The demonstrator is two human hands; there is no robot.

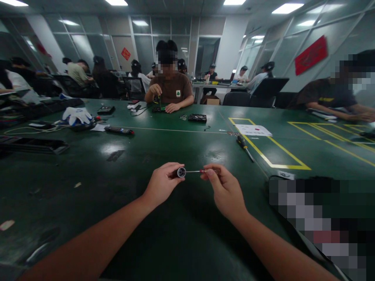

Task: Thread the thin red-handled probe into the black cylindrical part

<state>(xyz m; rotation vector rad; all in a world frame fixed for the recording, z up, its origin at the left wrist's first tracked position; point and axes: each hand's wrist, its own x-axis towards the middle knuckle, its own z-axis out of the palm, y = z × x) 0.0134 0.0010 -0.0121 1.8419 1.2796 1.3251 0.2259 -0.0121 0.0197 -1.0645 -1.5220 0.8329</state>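
My left hand (164, 181) is closed around a small dark cylinder (181, 172) whose round, silver-rimmed open end faces me. I cannot make out what kind of part it is. In my right hand (225, 187) is a thin screwdriver (202, 171) with a red collar, its handle mostly covered by my fingers. The metal shaft points left, and its tip meets the cylinder's right edge; whether it goes inside is hidden. Both hands are above the green table (140, 234). A larger black-and-yellow screwdriver (245, 147) lies on the table beyond my right hand.
A dark pen-shaped tool (119, 131) and white gloves (76, 116) lie left. A black device (197, 118) and white paper (253, 130) are ahead, beside yellow tape (288, 166). Across the table, a person in brown (170, 89) works on a board. A dark object lies right, partly pixelated.
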